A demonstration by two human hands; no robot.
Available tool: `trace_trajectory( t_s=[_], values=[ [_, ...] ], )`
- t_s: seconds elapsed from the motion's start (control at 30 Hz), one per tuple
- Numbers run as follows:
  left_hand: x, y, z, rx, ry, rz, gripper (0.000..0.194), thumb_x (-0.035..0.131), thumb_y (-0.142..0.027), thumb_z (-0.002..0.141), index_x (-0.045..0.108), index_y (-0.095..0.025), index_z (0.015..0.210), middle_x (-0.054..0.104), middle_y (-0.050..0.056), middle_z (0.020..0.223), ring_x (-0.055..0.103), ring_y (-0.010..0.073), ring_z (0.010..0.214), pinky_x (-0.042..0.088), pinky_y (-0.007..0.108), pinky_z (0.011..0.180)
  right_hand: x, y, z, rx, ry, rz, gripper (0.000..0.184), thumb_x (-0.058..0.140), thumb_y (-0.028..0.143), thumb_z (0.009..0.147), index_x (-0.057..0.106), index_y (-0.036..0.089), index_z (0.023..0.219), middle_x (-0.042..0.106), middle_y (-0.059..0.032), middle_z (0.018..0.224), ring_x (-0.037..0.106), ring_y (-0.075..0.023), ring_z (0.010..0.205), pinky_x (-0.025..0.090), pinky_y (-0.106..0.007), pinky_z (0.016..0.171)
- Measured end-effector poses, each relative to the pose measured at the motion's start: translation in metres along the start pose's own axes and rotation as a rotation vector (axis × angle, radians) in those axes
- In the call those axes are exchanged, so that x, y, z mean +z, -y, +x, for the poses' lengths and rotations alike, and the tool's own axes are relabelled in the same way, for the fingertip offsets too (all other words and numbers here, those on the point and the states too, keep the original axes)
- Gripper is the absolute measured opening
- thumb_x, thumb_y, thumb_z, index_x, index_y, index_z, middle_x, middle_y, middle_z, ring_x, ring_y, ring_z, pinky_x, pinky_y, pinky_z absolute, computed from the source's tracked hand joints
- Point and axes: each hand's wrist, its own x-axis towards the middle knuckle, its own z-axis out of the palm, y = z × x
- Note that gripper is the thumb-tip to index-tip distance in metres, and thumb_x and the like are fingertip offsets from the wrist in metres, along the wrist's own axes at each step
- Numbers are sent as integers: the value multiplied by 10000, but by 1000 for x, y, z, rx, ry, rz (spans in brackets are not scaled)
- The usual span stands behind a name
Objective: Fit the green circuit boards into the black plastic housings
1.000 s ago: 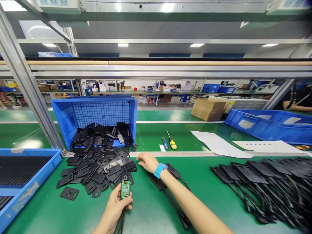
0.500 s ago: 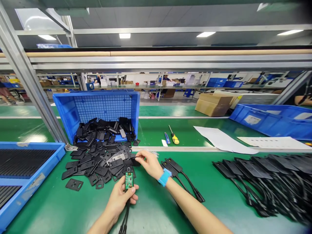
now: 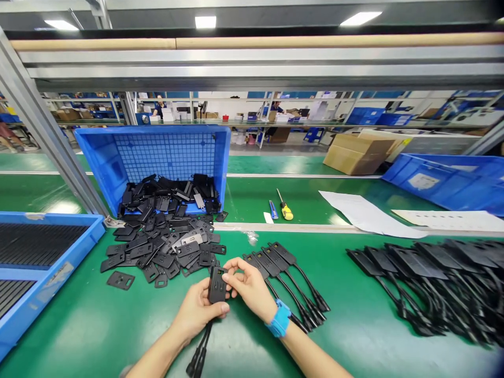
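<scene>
A small black cabled electronic unit (image 3: 216, 293) is upright before me, its black plastic cover (image 3: 219, 278) lying over the circuit board. Lit digits show through the cover's window. My left hand (image 3: 199, 307) is closed around the unit's lower part, and two black cables (image 3: 200, 349) hang below it. With thumb and fingers, my right hand (image 3: 248, 286) grips the cover at its upper right edge. Several similar cabled units (image 3: 271, 260) lie beside my right wrist, partly hidden by it. Loose black covers (image 3: 165, 254) are heaped beyond my left hand.
A blue crate (image 3: 226, 173) lies on its side, spilling black parts. At left is a blue tray (image 3: 92, 231) of stacked pieces. A cutter (image 3: 273, 210), a yellow screwdriver (image 3: 286, 211) and paper (image 3: 366, 212) lie behind. More cabled units (image 3: 417, 268) are at right.
My right hand has come from the cover heap to the unit with a black cover, which now hides the green board. The view has tilted down, showing more of the finished-looking units beside my wrist.
</scene>
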Motion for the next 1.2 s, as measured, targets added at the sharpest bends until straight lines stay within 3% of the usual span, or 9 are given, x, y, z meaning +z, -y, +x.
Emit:
trace_trajectory(
  t_s=[0.17,0.27,0.4,0.5,0.6,0.7,0.83,1.0,1.2],
  values=[
    [2,0,-2,-3,-42,145,430,719,-380,727,592,-145,1065,644,94,915,632,177,725,514,248,595,-3,1,0,80,100,79,425,561,564,811,526,172,970,528,10,731,527,-93,527,438,-200,445],
    [3,0,-4,-13,-31,179,486,690,-399,752,563,-163,1158,653,105,945,649,201,782,533,274,655,-5,-3,1,104,174,37,431,498,574,847,546,147,814,490,25,624,449,-72,486,354,-187,447],
    [5,4,-2,-53,-54,175,503,700,-446,735,582,-134,1112,668,118,882,658,215,728,544,294,636,1,-5,-2,82,72,-125,406,435,534,891,524,164,750,441,40,568,406,-85,469,343,-212,466],
    [9,10,0,8,-99,50,691,751,-425,689,485,-174,1275,646,139,1064,659,241,845,552,333,743,12,0,-8,-97,-27,-437,324,469,415,898,551,170,1093,561,-45,874,555,-165,746,479,-296,696],
    [9,13,-1,38,-54,21,917,773,-348,667,276,-222,1427,561,158,1256,599,273,1052,509,372,894,15,7,-12,-182,-7,-741,622,527,315,862,271,153,1406,463,-122,1180,519,-226,1029,455,-353,906],
    [6,11,-4,78,-25,219,935,719,-255,711,163,-246,1463,453,151,1381,488,273,1212,467,375,960,5,11,-10,-157,-8,-1018,570,450,233,879,272,109,1407,456,-153,1186,505,-252,1055,453,-373,917],
    [0,6,-4,162,-84,426,787,635,-253,787,213,-282,1451,442,121,1397,474,269,1223,476,371,945,-18,10,-4,-95,-148,-1360,459,478,168,842,448,109,1297,504,-187,1138,486,-315,1059,436,-452,880],
    [-5,8,1,166,-83,458,711,613,-373,813,267,-287,1429,481,113,1365,494,267,1205,498,352,921,-25,-5,-1,15,-296,-1442,628,600,348,829,370,148,1379,318,-247,1424,262,-441,1303,260,-612,993],
    [-6,15,5,218,-180,414,677,611,-505,786,345,-319,1380,523,72,1334,527,270,1177,525,321,889,-16,-8,-12,-48,-222,-1356,728,588,478,807,306,198,1416,269,-242,1460,236,-456,1322,212,-634,1019]
  ],
)
